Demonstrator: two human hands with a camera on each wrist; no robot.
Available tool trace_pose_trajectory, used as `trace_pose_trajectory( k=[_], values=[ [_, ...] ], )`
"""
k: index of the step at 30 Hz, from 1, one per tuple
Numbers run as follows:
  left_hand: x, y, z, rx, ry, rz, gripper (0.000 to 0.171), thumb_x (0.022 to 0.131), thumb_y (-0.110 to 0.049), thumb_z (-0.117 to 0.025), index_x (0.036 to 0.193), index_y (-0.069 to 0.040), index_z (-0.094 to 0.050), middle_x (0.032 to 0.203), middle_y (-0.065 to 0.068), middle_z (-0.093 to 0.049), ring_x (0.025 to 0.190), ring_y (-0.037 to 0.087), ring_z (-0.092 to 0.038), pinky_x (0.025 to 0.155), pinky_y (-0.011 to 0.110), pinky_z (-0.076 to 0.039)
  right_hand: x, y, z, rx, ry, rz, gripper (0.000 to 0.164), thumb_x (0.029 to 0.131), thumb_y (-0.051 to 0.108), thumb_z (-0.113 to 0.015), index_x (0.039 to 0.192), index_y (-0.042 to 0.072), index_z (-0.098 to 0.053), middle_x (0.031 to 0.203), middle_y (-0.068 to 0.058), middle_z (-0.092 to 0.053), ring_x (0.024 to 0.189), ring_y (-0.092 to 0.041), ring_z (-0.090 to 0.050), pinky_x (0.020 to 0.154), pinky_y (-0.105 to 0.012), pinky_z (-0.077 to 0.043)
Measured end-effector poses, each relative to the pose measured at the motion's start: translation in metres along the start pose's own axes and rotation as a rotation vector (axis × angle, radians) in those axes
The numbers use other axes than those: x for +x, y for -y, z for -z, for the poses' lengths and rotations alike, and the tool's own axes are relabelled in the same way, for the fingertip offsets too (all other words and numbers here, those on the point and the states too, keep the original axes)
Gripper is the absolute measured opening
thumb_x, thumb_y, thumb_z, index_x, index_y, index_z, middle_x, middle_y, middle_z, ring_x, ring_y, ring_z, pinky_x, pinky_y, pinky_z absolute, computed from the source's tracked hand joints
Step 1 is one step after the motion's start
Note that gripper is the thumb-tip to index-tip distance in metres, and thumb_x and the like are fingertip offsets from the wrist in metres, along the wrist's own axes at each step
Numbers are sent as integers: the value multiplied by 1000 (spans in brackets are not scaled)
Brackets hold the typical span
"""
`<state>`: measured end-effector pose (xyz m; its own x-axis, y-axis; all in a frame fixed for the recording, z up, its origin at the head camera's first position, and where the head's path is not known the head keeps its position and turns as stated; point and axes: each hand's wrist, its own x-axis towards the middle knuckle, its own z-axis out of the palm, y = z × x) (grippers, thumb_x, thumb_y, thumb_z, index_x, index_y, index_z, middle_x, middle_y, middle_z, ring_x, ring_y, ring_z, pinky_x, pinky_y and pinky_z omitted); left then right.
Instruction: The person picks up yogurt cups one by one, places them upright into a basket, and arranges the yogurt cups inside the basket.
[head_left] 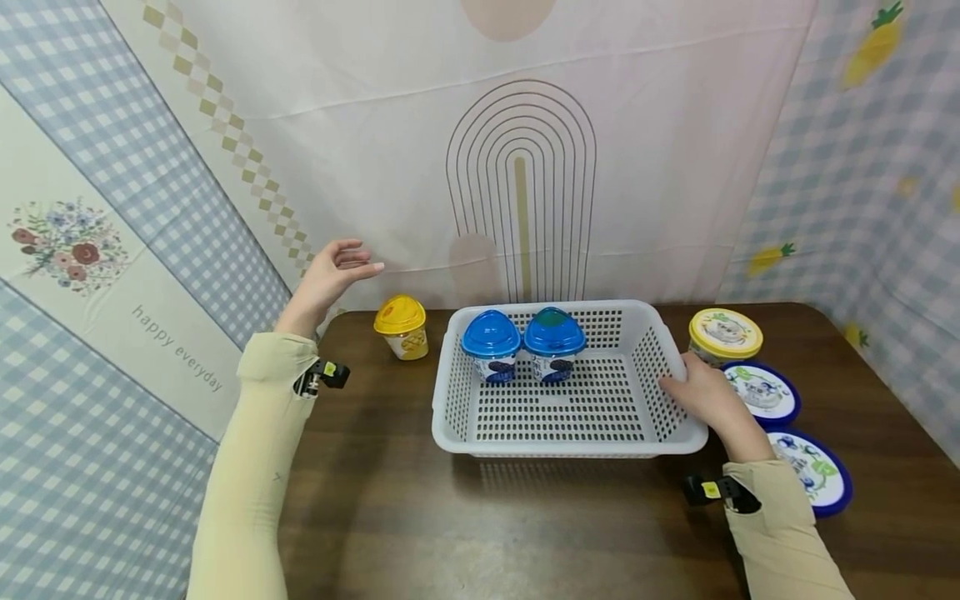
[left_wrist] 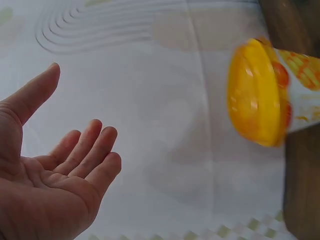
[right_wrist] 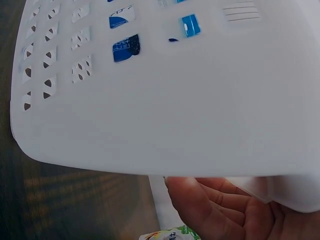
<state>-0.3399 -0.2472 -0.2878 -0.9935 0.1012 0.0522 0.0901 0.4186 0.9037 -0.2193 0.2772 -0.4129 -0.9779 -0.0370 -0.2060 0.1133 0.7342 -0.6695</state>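
My left hand (head_left: 330, 279) hovers up and to the left of a yellow-lidded cup (head_left: 405, 329), apart from it. In the left wrist view its fingers are relaxed with nothing between them, and the cup (left_wrist: 255, 95) is off to the right. A white perforated plastic basket (head_left: 570, 448) stands on the table, holding two blue-lidded cups (head_left: 491, 335) side by side near its back left. On the basket's right side, my right hand (head_left: 703, 392) grips the rim. In the right wrist view the basket's wall (right_wrist: 200, 115) covers part of that hand (right_wrist: 225, 210).
To the right of the basket are a yellow-lidded tub (head_left: 725, 333) and two blue-rimmed tubs (head_left: 813, 473), near the right forearm. A cloth backdrop (head_left: 360, 167) hangs behind the brown wooden table (head_left: 480, 542).
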Motion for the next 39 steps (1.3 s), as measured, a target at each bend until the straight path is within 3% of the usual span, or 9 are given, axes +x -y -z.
trace_pose_trajectory(
  k=[6,11,19,23,29,39],
  values=[
    [3,34,5,15,-33,59,86,92,-35,-74,158,-8,-25,154,17,-39,143,32,-36,118,50,-27,1,-1,-2,-6,2,2,54,101,18,-51,136,-20,-33,114,-39,-58,90,-41,-69,67,-47,-60],
    [7,57,3,16,4,106,91,93,-34,-74,159,-7,-19,158,20,-33,145,35,-31,119,51,-25,2,0,-2,-10,2,-1,54,101,18,-51,135,-20,-33,115,-39,-57,91,-42,-69,67,-47,-60],
    [0,68,-3,-25,59,153,89,93,-20,-72,159,0,-15,160,25,-25,149,38,-24,120,50,-22,3,0,-2,-20,-3,6,53,101,18,-50,135,-20,-33,115,-40,-57,91,-42,-69,67,-47,-60],
    [-4,78,-8,-46,98,159,89,94,-17,-71,158,3,-12,162,27,-21,149,41,-19,121,51,-19,4,-1,-2,-17,2,4,54,102,18,-50,135,-20,-33,115,-40,-57,91,-42,-69,67,-47,-60],
    [8,112,-18,-55,124,133,92,94,-19,-72,160,-1,-11,164,25,-16,150,39,-18,121,50,-19,5,-1,-3,-11,4,2,54,102,18,-51,136,-19,-33,115,-39,-58,90,-41,-70,67,-47,-60],
    [21,117,-28,-23,165,101,95,92,-16,-73,160,0,-9,165,23,-12,151,39,-14,121,51,-17,4,-2,-2,4,3,-14,56,102,19,-52,138,-19,-32,117,-39,-57,90,-39,-70,67,-46,-60]
  ],
)
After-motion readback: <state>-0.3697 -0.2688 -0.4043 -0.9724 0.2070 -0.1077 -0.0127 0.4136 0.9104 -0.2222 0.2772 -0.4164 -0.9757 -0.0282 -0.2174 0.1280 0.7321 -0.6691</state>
